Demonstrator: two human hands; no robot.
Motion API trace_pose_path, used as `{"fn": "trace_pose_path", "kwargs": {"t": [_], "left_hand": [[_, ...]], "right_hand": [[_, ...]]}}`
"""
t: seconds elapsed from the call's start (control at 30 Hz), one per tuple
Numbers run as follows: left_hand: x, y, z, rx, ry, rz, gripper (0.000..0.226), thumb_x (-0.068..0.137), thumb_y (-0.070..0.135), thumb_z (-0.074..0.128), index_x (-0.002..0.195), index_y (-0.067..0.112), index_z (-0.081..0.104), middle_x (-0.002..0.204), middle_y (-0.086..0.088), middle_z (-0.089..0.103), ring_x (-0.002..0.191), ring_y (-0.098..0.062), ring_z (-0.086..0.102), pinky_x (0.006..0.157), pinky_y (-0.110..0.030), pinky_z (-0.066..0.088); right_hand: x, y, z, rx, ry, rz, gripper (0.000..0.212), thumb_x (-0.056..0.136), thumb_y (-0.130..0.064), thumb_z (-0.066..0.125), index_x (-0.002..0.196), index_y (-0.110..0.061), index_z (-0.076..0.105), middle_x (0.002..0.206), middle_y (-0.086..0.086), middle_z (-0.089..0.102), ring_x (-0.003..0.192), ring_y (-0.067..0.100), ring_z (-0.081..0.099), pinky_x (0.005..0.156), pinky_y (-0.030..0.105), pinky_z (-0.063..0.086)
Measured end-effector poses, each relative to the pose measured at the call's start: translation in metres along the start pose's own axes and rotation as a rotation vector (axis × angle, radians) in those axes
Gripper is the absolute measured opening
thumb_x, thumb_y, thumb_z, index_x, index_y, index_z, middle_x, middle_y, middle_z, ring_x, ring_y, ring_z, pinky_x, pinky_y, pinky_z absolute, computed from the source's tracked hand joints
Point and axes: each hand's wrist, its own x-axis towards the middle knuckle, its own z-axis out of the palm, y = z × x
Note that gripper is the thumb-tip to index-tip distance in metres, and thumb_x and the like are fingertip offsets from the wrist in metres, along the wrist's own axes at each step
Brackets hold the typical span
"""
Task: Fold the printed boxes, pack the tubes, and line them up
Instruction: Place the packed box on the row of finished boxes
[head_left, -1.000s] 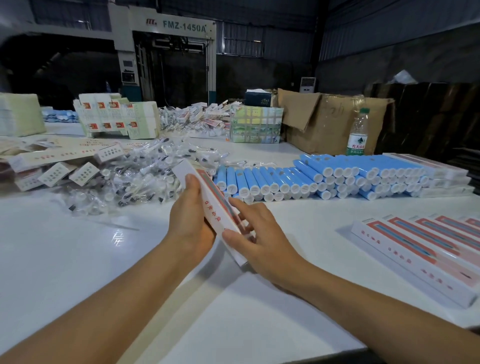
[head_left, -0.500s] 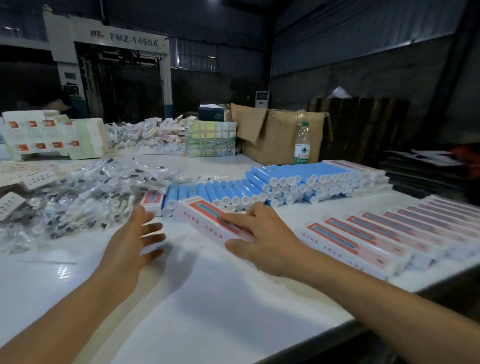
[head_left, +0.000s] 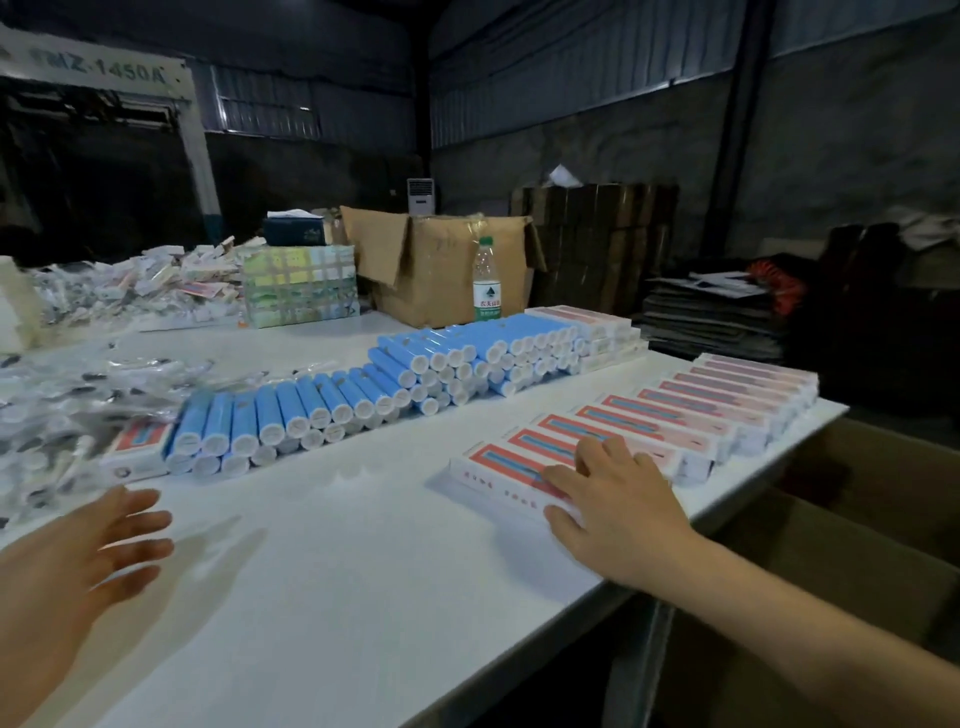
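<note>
My right hand (head_left: 618, 499) grips a long white box with a red and blue print (head_left: 498, 467) that lies flat on the white table (head_left: 363, 561), at the near end of a row of several like boxes (head_left: 691, 410). The fingers lie across its top and the thumb is on its near side. My left hand (head_left: 104, 545) hovers over the table at the left, fingers spread, holding nothing. A stack of blue tubes with white caps (head_left: 363, 395) runs across the middle of the table.
A pile of clear plastic-wrapped pieces (head_left: 57, 410) covers the left of the table, with one printed box (head_left: 137, 449) beside the tubes. A water bottle (head_left: 487, 280), a cardboard carton (head_left: 431, 265) and stacked packs (head_left: 298, 286) stand at the back. Open cartons (head_left: 852, 519) sit below the table's right edge.
My right hand has carried the closed box from the middle of the table to the near end of the row at the right. My left hand let go and drew back to the left.
</note>
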Motion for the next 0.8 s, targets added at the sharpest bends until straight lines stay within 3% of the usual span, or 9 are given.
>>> {"fn": "trace_pose_path", "kwargs": {"t": [0.1, 0.2, 0.3, 0.4, 0.53, 0.63, 0.8], "left_hand": [[-0.002, 0.001, 0.003, 0.149, 0.05, 0.04, 0.016, 0.096, 0.02, 0.051, 0.094, 0.01, 0.063, 0.083, -0.009, 0.062, 0.066, -0.021, 0.055, 0.058, -0.028, 0.047], [-0.023, -0.006, 0.008, 0.376, 0.008, 0.213, 0.013, 0.091, 0.013, 0.06, 0.087, 0.013, 0.072, 0.072, -0.002, 0.071, 0.07, -0.021, 0.063, 0.07, -0.03, 0.049], [-0.047, -0.005, 0.014, 0.714, -0.101, 0.396, 0.019, 0.09, 0.018, 0.06, 0.079, 0.027, 0.073, 0.079, 0.023, 0.069, 0.077, 0.002, 0.062, 0.071, -0.019, 0.044], [-0.051, -0.004, 0.016, 0.777, -0.167, 0.446, 0.02, 0.091, 0.019, 0.06, 0.078, 0.031, 0.07, 0.079, 0.021, 0.068, 0.077, 0.01, 0.057, 0.066, -0.008, 0.039], [-0.049, -0.003, 0.014, 0.779, -0.2, 0.443, 0.016, 0.09, 0.02, 0.058, 0.084, 0.025, 0.072, 0.084, 0.016, 0.067, 0.08, 0.007, 0.056, 0.071, -0.006, 0.04], [-0.046, -0.004, 0.013, 0.774, -0.226, 0.411, 0.016, 0.089, 0.023, 0.057, 0.084, 0.024, 0.072, 0.088, 0.014, 0.064, 0.085, 0.001, 0.055, 0.08, -0.016, 0.043], [-0.046, -0.001, 0.015, 0.799, -0.239, 0.391, 0.013, 0.089, 0.026, 0.058, 0.088, 0.021, 0.071, 0.082, 0.012, 0.054, 0.086, -0.008, 0.053, 0.083, -0.024, 0.042]], "right_hand": [[0.006, -0.007, -0.013, 0.034, 0.035, -0.02, 0.047, 0.096, -0.054, 0.03, 0.135, -0.033, 0.044, 0.128, -0.003, 0.043, 0.115, 0.017, 0.039, 0.097, 0.034, 0.034], [0.019, -0.037, -0.032, 0.196, 0.213, -0.115, 0.038, 0.096, -0.049, 0.037, 0.12, -0.029, 0.059, 0.114, -0.007, 0.054, 0.1, 0.014, 0.044, 0.08, 0.029, 0.033], [0.04, -0.084, -0.042, 0.417, 0.249, -0.244, 0.024, 0.094, -0.039, 0.043, 0.093, -0.027, 0.064, 0.095, -0.009, 0.061, 0.088, 0.012, 0.05, 0.076, 0.03, 0.041], [0.071, -0.136, -0.036, 0.459, 0.172, -0.341, 0.021, 0.094, -0.033, 0.044, 0.08, -0.023, 0.057, 0.085, -0.008, 0.06, 0.081, 0.014, 0.05, 0.071, 0.031, 0.043], [0.101, -0.191, -0.018, 0.475, 0.107, -0.401, 0.023, 0.093, -0.026, 0.045, 0.074, -0.018, 0.055, 0.082, -0.002, 0.06, 0.076, 0.017, 0.051, 0.067, 0.032, 0.044], [0.107, -0.213, 0.005, 0.427, 0.06, -0.441, 0.022, 0.092, -0.024, 0.044, 0.071, -0.024, 0.052, 0.08, -0.003, 0.054, 0.077, 0.017, 0.048, 0.064, 0.03, 0.039], [0.113, -0.214, 0.03, 0.454, 0.057, -0.489, 0.018, 0.095, -0.027, 0.047, 0.093, -0.026, 0.065, 0.088, -0.008, 0.051, 0.086, 0.01, 0.046, 0.071, 0.025, 0.041]]}}
